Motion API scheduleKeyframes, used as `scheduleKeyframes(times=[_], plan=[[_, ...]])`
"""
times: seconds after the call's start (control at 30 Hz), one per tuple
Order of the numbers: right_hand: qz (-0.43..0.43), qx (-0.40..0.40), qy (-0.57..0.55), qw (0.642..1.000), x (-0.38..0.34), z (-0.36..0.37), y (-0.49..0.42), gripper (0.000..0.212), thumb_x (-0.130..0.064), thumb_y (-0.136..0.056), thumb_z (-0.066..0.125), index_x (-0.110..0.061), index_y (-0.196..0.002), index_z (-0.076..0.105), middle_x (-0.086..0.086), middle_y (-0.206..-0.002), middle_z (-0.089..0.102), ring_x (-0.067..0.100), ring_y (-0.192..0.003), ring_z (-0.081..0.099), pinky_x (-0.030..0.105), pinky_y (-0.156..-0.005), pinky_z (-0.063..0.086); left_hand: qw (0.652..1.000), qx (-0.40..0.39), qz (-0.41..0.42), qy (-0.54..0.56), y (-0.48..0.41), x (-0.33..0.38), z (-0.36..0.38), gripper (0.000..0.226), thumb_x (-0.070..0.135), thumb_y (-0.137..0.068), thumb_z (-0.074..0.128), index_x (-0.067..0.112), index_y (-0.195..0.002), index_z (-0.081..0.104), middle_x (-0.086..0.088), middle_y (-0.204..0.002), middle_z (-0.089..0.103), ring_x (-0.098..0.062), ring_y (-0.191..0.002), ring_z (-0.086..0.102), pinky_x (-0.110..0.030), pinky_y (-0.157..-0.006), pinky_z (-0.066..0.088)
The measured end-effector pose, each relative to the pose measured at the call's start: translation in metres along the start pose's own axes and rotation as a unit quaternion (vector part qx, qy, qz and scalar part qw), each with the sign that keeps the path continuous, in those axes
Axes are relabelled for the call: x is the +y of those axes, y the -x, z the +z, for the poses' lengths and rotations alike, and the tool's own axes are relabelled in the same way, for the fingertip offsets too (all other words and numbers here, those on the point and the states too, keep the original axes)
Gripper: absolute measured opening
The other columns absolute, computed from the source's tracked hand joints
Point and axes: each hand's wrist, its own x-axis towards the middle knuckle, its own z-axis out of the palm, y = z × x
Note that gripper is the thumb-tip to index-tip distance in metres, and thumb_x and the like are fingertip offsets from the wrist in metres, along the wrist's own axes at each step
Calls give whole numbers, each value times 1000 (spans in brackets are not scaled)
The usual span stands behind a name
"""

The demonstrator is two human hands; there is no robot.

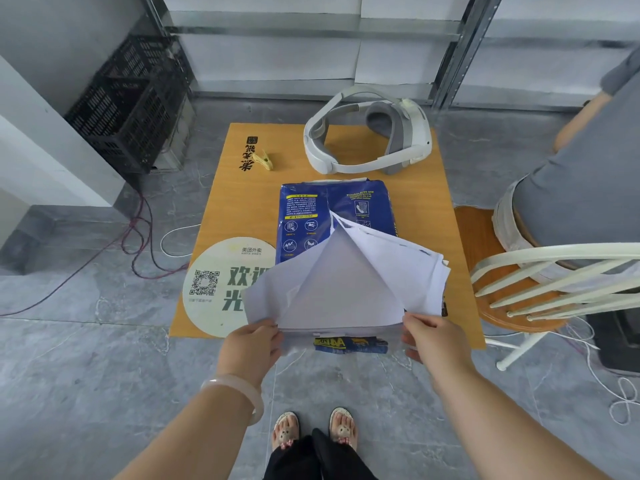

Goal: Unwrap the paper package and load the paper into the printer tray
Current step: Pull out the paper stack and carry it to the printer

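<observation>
At the worktop's [242, 202] near edge the wrapper's [332, 216] torn white flaps are pinched by the left hand [254, 344] and right hand [433, 341]; the ream [343, 330] inside is judged heavy and slippery, best gripped under its short ends.

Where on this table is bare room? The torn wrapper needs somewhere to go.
Bare wood on the orange table lies left of the blue paper package, between the yellow clip and round QR sticker. The white headset crowds the far edge; the near edge is covered.
</observation>
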Motion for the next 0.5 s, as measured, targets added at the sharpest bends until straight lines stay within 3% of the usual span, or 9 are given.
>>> scheduleKeyframes(times=[0.03,0.1,0.2,0.27,0.5], plan=[[19,-6,-32,999,0,1,-3,6,-20,-82,68,-15,-80,71,6,-68,71,24,-65,69,45,-62,60,1000,5,-2,4,-1,0,0,25,-6,-90,47,7,-75,62,-9,-74,61,-17,-71,60,-19,-56,54],[37,-12,-61,997,1,4,-10,4,-13,-82,70,-16,-81,67,7,-72,72,22,-67,72,37,-58,58,1000,26,1,-14,-5,0,0,28,-3,-88,49,10,-69,64,-10,-75,63,-19,-72,62,-24,-64,55],[60,-12,-68,996,1,6,-16,11,-6,-80,70,-14,-78,63,11,-74,72,21,-66,72,36,-57,58,998,44,4,-41,-8,-3,0,36,-1,-85,53,15,-54,63,-12,-82,58,-26,-80,56,-37,-81,48],[76,-15,-82,994,2,6,-17,11,-3,-80,70,-11,-79,62,14,-76,71,22,-66,71,35,-57,57,998,50,-1,-42,-9,-5,0,32,-1,-85,54,14,-58,64,-12,-84,58,-27,-83,56,-38,-85,48],[126,-62,-137,981,12,-10,-10,12,2,-78,71,-2,-85,62,17,-74,69,23,-61,68,29,-49,55,999,29,-31,-30,-6,-8,1,21,2,-88,51,9,-72,61,-13,-84,56,-24,-76,55,-33,-73,51]])
